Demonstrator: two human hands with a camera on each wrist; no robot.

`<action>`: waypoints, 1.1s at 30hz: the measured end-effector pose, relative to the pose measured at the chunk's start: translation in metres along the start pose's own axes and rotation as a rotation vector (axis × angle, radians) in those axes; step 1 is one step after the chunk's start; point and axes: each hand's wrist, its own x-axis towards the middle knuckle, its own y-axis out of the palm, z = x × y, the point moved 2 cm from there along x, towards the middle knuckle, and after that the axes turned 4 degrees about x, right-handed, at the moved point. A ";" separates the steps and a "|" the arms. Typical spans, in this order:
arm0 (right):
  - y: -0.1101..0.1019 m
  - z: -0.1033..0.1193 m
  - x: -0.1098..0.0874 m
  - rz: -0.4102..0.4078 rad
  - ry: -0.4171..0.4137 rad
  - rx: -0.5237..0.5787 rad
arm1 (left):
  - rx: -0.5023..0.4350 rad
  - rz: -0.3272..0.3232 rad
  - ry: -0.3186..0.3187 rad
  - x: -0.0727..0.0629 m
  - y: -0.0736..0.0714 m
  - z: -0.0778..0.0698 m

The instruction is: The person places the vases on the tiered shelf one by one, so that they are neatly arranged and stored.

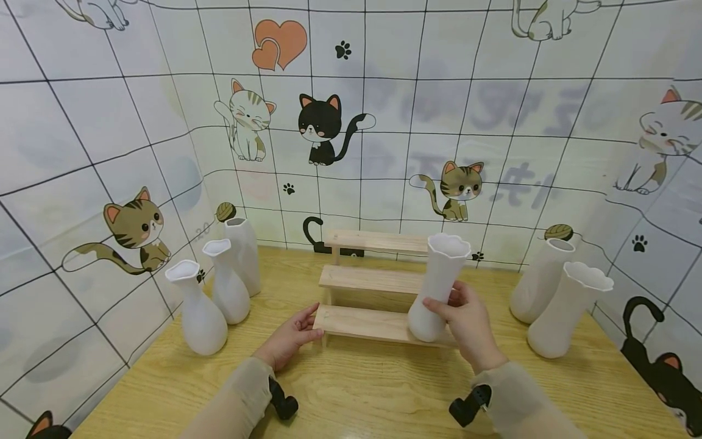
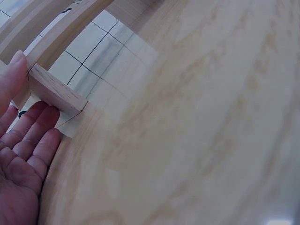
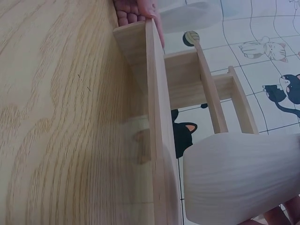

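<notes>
My right hand [image 1: 471,326] grips a white vase [image 1: 445,259] with a scalloped rim around its middle. The vase tilts slightly, and its base [image 3: 201,187] hangs close over the right end of the lowest step of a three-tier wooden stand [image 1: 373,323]. At the stand's left end, my left hand [image 1: 290,335] holds the corner of that lowest step. In the left wrist view, the thumb [image 2: 14,77] lies along the step's end and the fingers [image 2: 40,126] are at the outer side of the support [image 2: 56,91].
Three white vases stand at the left: a front one [image 1: 200,317], a middle one [image 1: 229,286] and a back one [image 1: 245,256]. Two more, a fluted vase [image 1: 565,311] and a plainer vase [image 1: 540,280], stand at the right. A cat-patterned wall covering [image 1: 384,152] surrounds the wooden table [image 1: 351,390].
</notes>
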 end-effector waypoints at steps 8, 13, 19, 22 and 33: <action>0.009 -0.001 0.004 0.015 0.011 0.008 | -0.005 0.001 0.003 -0.001 0.001 -0.001; 0.013 -0.003 0.006 0.032 0.002 0.006 | -0.008 0.003 0.005 -0.001 0.001 0.000; 0.018 -0.003 0.005 0.047 0.008 -0.019 | -0.014 0.008 0.011 -0.001 0.001 0.000; 0.020 -0.003 0.007 0.051 0.012 -0.014 | -0.016 0.007 0.013 -0.001 0.001 0.000; 0.027 -0.005 0.010 0.068 0.017 0.006 | -0.009 0.005 0.015 -0.001 0.001 -0.002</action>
